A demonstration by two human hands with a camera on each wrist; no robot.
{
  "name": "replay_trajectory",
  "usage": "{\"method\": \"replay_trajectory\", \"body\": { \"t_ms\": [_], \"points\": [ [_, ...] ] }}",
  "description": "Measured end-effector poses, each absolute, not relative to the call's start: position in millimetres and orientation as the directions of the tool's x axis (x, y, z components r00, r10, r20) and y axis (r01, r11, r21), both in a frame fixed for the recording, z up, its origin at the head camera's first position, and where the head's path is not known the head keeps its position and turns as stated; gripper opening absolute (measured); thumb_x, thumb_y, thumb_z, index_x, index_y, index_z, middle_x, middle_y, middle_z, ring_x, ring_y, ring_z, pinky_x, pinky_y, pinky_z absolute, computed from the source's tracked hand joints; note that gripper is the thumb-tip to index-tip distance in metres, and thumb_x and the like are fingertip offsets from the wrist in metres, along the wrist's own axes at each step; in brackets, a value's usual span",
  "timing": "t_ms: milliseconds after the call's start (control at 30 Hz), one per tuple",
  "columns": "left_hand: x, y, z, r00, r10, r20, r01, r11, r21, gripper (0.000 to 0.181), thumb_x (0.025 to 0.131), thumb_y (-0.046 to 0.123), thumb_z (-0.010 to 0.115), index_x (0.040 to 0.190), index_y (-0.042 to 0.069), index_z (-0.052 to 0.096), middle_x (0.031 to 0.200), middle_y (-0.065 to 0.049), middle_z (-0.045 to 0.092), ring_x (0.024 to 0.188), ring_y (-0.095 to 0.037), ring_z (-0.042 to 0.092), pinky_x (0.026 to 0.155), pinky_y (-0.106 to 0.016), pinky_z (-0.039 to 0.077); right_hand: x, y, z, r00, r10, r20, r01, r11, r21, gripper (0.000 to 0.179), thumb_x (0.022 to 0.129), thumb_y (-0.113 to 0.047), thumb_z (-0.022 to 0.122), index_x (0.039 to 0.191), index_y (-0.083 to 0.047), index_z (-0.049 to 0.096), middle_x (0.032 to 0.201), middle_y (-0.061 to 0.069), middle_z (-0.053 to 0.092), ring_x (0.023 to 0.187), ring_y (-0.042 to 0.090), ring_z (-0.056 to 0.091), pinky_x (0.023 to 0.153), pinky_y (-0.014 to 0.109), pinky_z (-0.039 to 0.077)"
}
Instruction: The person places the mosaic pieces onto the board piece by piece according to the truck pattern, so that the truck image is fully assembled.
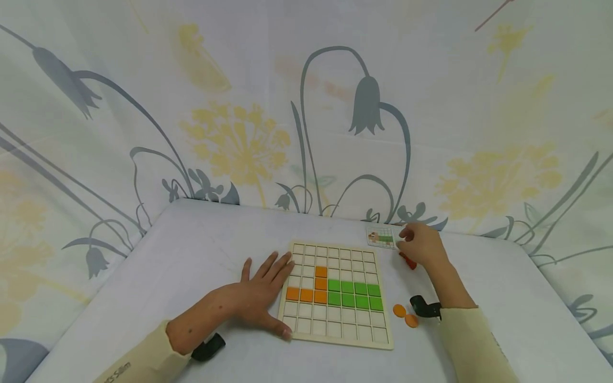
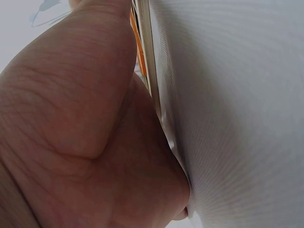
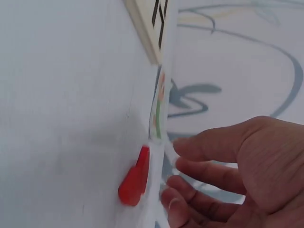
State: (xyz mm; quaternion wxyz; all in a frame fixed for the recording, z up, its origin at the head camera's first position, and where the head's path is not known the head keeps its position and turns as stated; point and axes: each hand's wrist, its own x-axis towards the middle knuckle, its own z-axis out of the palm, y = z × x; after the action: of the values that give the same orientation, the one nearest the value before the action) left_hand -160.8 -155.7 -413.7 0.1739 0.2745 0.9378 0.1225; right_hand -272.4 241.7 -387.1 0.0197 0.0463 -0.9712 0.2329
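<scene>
A pale wooden grid board [image 1: 342, 322] lies on the white surface, with orange squares [image 1: 306, 294] and green squares [image 1: 355, 301] in some of its cells. My left hand [image 1: 261, 298] lies spread along the board's left side, fingertips and thumb at its edge; the left wrist view shows the palm [image 2: 66, 109] close beside it. At the back right, my right hand [image 1: 421, 244] hovers next to a small picture card [image 1: 380, 237], its fingers [image 3: 209, 142] loosely bent with nothing visible between them. A red piece [image 3: 135, 183] lies just below that hand.
Two orange discs [image 1: 399, 310] sit right of the board, near the black device [image 1: 423, 307] on the right wrist. Another black device [image 1: 208, 347] is at the left wrist. A flower-patterned cloth [image 1: 330, 133] rises behind the surface.
</scene>
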Motion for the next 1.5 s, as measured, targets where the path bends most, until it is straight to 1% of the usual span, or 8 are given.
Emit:
{"method": "replay_trajectory", "body": {
  "t_ms": [200,367,467,600,867,1033,1300,1500],
  "points": [
    [-161.3,-154.7,-413.2,-0.787,0.559,-0.260,0.474,0.819,0.324,0.139,0.076,0.085,0.074,0.172,0.014,0.003,0.179,-0.003,-0.012,0.164,-0.032,-0.014,0.119,-0.078,-0.006,-274.2,260.9,-386.9,-0.993,-0.064,-0.097,-0.013,0.891,-0.454,0.037,0.092,-0.026,0.078,0.110,0.005,0.068,0.109,0.027,0.070,0.091,0.036,0.066,0.078,0.049,0.057],
    [-161.5,-154.6,-413.3,-0.787,0.558,-0.263,0.472,0.819,0.325,0.139,0.076,0.085,0.073,0.172,0.014,0.003,0.179,-0.003,-0.013,0.164,-0.031,-0.015,0.119,-0.078,-0.007,-276.5,266.1,-389.6,-0.987,-0.080,-0.138,-0.007,0.886,-0.464,0.036,0.091,-0.028,0.081,0.104,0.002,0.066,0.099,0.019,0.069,0.085,0.030,0.062,0.072,0.041,0.053],
    [-161.5,-154.9,-413.4,-0.787,0.556,-0.266,0.469,0.820,0.328,0.139,0.076,0.085,0.074,0.172,0.014,0.003,0.179,-0.002,-0.013,0.164,-0.031,-0.015,0.119,-0.078,-0.007,-277.9,266.2,-392.4,-0.985,-0.093,-0.142,-0.018,0.887,-0.461,0.028,0.092,-0.025,0.081,0.096,0.000,0.067,0.089,0.013,0.067,0.079,0.027,0.060,0.068,0.037,0.050],
    [-161.7,-155.1,-413.7,-0.788,0.555,-0.268,0.468,0.822,0.326,0.139,0.076,0.084,0.074,0.172,0.014,0.003,0.179,-0.003,-0.014,0.164,-0.032,-0.015,0.119,-0.079,-0.007,-278.4,265.8,-395.1,-0.985,-0.101,-0.140,-0.024,0.884,-0.466,0.024,0.093,-0.022,0.080,0.092,-0.002,0.067,0.082,0.010,0.065,0.075,0.025,0.059,0.065,0.035,0.048],
    [-161.8,-154.8,-413.2,-0.789,0.553,-0.269,0.465,0.822,0.327,0.139,0.076,0.084,0.074,0.172,0.014,0.003,0.179,-0.003,-0.014,0.164,-0.032,-0.015,0.119,-0.079,-0.007,-276.3,264.7,-393.8,-0.985,-0.111,-0.135,-0.034,0.880,-0.474,0.023,0.093,-0.020,0.081,0.094,-0.002,0.067,0.085,0.010,0.065,0.077,0.024,0.059,0.066,0.035,0.050],
    [-161.7,-155.3,-413.0,-0.787,0.555,-0.269,0.466,0.821,0.329,0.139,0.076,0.084,0.074,0.172,0.014,0.003,0.179,-0.003,-0.014,0.164,-0.032,-0.015,0.119,-0.078,-0.007,-275.5,263.3,-392.1,-0.982,-0.135,-0.131,-0.058,0.880,-0.472,0.018,0.092,-0.016,0.081,0.095,-0.002,0.070,0.086,0.009,0.068,0.077,0.024,0.059,0.068,0.035,0.050],
    [-161.6,-155.7,-413.4,-0.788,0.557,-0.262,0.467,0.818,0.335,0.139,0.076,0.084,0.075,0.172,0.013,0.004,0.179,-0.005,-0.013,0.164,-0.033,-0.014,0.119,-0.079,-0.007,-277.2,259.7,-394.9,-0.979,-0.152,-0.133,-0.071,0.876,-0.478,0.013,0.093,-0.010,0.076,0.096,-0.001,0.068,0.089,0.011,0.068,0.075,0.023,0.059,0.066,0.034,0.051],
    [-160.6,-156.6,-412.6,-0.785,0.564,-0.259,0.472,0.813,0.339,0.139,0.077,0.083,0.075,0.172,0.012,0.003,0.179,-0.005,-0.013,0.164,-0.034,-0.014,0.118,-0.079,-0.006,-274.1,250.3,-388.6,-0.971,-0.225,-0.079,-0.159,0.859,-0.487,0.008,0.093,-0.009,0.076,0.095,-0.004,0.069,0.087,0.007,0.068,0.074,0.020,0.060,0.070,0.035,0.050]
  ]
}}
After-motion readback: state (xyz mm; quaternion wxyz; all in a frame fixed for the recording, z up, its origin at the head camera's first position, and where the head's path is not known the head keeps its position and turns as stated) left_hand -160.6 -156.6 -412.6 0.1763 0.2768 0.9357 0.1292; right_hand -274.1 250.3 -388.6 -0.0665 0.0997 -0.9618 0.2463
